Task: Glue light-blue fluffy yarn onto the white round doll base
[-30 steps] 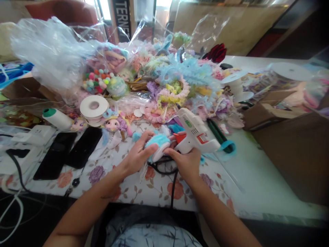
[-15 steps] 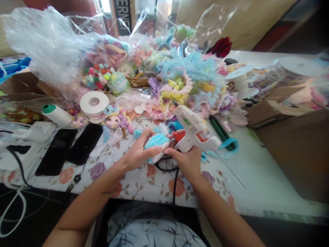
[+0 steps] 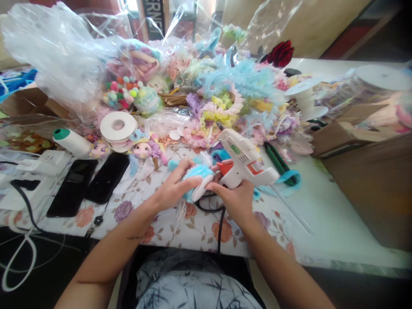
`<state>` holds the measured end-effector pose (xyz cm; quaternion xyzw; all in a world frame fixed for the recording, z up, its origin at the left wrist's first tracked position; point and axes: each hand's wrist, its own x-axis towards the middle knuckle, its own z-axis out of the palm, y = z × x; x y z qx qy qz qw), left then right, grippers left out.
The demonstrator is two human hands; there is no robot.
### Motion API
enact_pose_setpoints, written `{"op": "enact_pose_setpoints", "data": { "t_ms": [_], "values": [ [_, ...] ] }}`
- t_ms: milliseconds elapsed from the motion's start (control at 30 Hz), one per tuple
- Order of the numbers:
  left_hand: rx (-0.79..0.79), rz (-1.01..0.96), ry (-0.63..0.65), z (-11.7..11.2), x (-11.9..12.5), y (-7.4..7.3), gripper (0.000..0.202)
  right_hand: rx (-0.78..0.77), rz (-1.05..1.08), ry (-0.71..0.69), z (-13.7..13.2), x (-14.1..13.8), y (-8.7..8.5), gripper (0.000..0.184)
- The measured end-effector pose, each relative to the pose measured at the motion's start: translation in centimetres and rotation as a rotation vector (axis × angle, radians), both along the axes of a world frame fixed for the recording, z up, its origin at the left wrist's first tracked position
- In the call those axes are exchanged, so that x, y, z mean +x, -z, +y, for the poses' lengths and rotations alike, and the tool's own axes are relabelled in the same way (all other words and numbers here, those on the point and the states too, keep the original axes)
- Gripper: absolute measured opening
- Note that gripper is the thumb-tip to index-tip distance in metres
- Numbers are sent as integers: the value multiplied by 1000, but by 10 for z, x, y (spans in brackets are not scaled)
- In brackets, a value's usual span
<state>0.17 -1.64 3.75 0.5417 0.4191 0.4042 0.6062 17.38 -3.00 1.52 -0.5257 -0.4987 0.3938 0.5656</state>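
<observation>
My left hand (image 3: pixel 175 186) is closed around a fluffy light-blue and white trim piece (image 3: pixel 197 172), thumb on top. My right hand (image 3: pixel 233 198) grips the handle of a white hot glue gun (image 3: pixel 246 163) with an orange trigger, a finger resting at that trigger. The gun's nozzle end points right, over the table. Its black cord (image 3: pixel 219 223) loops under both hands and drops off the table's front edge. Both hands meet above the floral tablecloth (image 3: pixel 193 231).
A heap of pastel frilly trims (image 3: pixel 231 98) and plastic bags (image 3: pixel 61 56) fills the table's back. Two black phones (image 3: pixel 90 180), a tape roll (image 3: pixel 118 126), a thread spool (image 3: pixel 71 141), a small doll (image 3: pixel 143 150) lie left. Cardboard boxes (image 3: pixel 363 163) stand right; green scissors (image 3: pixel 278 163) beside the gun.
Both hands and the glue gun have stayed together; the view has shifted slightly, so everything sits a little higher in the picture. The grip on both items is unchanged.
</observation>
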Motion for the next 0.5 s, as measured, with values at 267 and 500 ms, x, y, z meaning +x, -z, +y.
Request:
{"op": "enact_pose_setpoints", "data": {
  "t_ms": [267,500],
  "values": [
    [23,17,61,3,-2,7,21,17,6,-7,0,0,0,45],
    [58,32,67,4,-2,9,23,3,8,3,1,1,1,44]
  ]
}}
